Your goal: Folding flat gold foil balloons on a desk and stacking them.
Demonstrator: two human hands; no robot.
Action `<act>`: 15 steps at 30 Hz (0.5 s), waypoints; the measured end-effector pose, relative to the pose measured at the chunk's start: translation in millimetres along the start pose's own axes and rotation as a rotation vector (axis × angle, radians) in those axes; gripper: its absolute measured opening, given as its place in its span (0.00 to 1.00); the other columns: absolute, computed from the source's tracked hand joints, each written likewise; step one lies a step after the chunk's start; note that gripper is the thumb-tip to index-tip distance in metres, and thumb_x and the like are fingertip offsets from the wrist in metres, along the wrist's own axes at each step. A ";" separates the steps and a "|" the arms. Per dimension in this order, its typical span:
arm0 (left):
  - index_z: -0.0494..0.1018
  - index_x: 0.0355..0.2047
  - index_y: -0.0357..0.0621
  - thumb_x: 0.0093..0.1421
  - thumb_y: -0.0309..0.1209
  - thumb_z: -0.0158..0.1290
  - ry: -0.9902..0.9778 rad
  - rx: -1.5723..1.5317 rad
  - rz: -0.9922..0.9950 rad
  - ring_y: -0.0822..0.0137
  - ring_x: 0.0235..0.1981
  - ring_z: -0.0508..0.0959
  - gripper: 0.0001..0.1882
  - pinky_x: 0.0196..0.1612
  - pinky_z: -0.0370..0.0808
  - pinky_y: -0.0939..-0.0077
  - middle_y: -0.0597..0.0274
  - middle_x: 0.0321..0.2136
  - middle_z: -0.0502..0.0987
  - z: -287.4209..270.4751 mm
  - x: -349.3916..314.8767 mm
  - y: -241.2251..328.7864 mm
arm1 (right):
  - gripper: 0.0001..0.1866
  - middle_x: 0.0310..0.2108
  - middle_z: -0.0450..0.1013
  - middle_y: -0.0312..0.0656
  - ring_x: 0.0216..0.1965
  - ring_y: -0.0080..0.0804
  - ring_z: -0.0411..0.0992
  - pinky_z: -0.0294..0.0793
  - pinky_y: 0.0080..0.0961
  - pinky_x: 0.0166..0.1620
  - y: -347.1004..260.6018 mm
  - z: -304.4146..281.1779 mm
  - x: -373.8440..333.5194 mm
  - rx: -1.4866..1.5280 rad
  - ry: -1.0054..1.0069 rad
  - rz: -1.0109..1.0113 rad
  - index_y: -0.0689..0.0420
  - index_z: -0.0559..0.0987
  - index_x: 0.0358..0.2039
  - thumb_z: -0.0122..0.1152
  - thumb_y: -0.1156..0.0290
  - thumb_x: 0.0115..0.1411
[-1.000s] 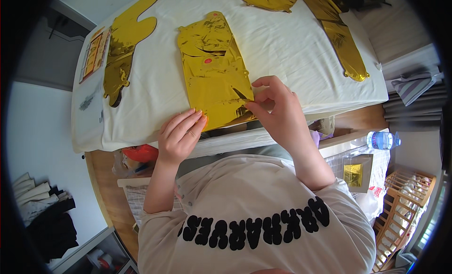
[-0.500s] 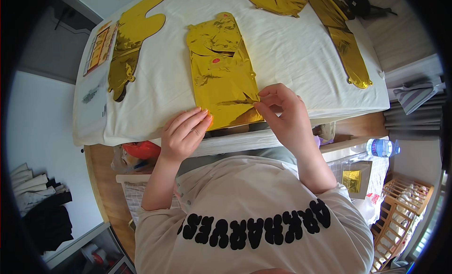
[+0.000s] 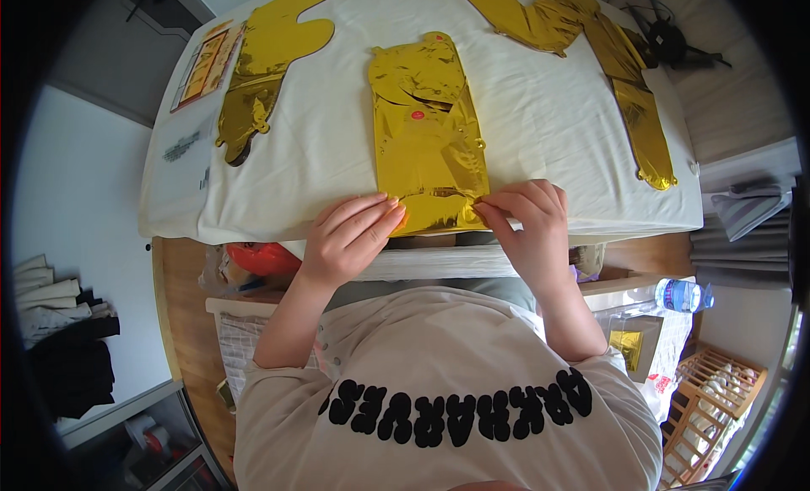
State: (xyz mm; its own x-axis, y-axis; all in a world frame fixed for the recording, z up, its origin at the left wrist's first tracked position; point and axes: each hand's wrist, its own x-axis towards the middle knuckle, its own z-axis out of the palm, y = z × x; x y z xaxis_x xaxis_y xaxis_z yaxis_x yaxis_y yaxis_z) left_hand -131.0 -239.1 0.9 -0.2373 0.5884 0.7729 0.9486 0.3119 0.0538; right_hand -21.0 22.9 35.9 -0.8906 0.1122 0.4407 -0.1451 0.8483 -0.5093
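A flat gold foil balloon (image 3: 430, 162) lies lengthwise on the white cloth in front of me, its lower end at the table's near edge. A red dot marks its middle, and small tabs stick out along its sides. My left hand (image 3: 350, 234) grips the lower left corner, fingers together over the foil. On the opposite side, my right hand (image 3: 533, 225) pinches the lower right edge between thumb and fingertips. Between the hands a crease runs across the foil. Further off lie another gold foil balloon (image 3: 260, 73) at the left and a longer gold one (image 3: 629, 94) at the right.
The white cloth (image 3: 329, 153) covers the table. Clear plastic packaging (image 3: 181, 162) and a printed picture sheet (image 3: 207, 65) lie at its left. A black object with a cable (image 3: 671, 42) is at the far right. A water bottle (image 3: 682, 295) stands right of me, near a wooden rack (image 3: 713, 398).
My right hand has moved down along the balloon's right edge, and the dark fold there has become a crease straight across. My left hand keeps its corner. The whole view has shifted slightly.
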 end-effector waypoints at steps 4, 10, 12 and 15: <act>0.84 0.43 0.43 0.53 0.24 0.68 -0.054 -0.007 -0.055 0.67 0.43 0.84 0.15 0.44 0.81 0.72 0.66 0.41 0.83 -8.4 6.2 2.9 | 0.15 0.44 0.80 0.36 0.46 0.38 0.77 0.70 0.36 0.54 4.0 -9.3 -2.5 -0.052 -0.021 -0.189 0.54 0.86 0.36 0.78 0.72 0.46; 0.84 0.45 0.44 0.50 0.23 0.68 -0.135 -0.096 -0.066 0.66 0.41 0.83 0.19 0.44 0.80 0.69 0.66 0.44 0.81 -15.8 -0.2 0.3 | 0.18 0.44 0.82 0.36 0.47 0.39 0.78 0.74 0.34 0.51 17.5 -16.2 -0.8 -0.144 -0.008 -0.445 0.55 0.87 0.37 0.78 0.73 0.42; 0.85 0.45 0.44 0.48 0.21 0.68 -0.120 -0.141 -0.046 0.64 0.41 0.83 0.20 0.44 0.80 0.68 0.64 0.45 0.81 -13.4 -7.5 -2.2 | 0.17 0.44 0.82 0.37 0.46 0.39 0.78 0.75 0.34 0.50 22.5 -14.6 -2.0 -0.159 0.024 -0.507 0.55 0.86 0.36 0.78 0.73 0.42; 0.84 0.47 0.47 0.48 0.25 0.69 -0.089 -0.162 0.043 0.64 0.44 0.83 0.23 0.49 0.80 0.65 0.66 0.47 0.80 -13.3 -6.7 -6.7 | 0.15 0.42 0.83 0.37 0.44 0.38 0.79 0.77 0.33 0.47 24.8 -14.6 -2.2 -0.147 0.051 -0.562 0.55 0.87 0.35 0.77 0.74 0.42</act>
State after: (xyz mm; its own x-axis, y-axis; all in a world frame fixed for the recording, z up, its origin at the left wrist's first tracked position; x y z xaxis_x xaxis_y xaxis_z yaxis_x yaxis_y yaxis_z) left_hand -133.0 -255.0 3.8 -0.2064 0.6645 0.7182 0.9779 0.1648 0.1286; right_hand -16.4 51.2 33.1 -0.6718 -0.3542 0.6506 -0.5250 0.8473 -0.0808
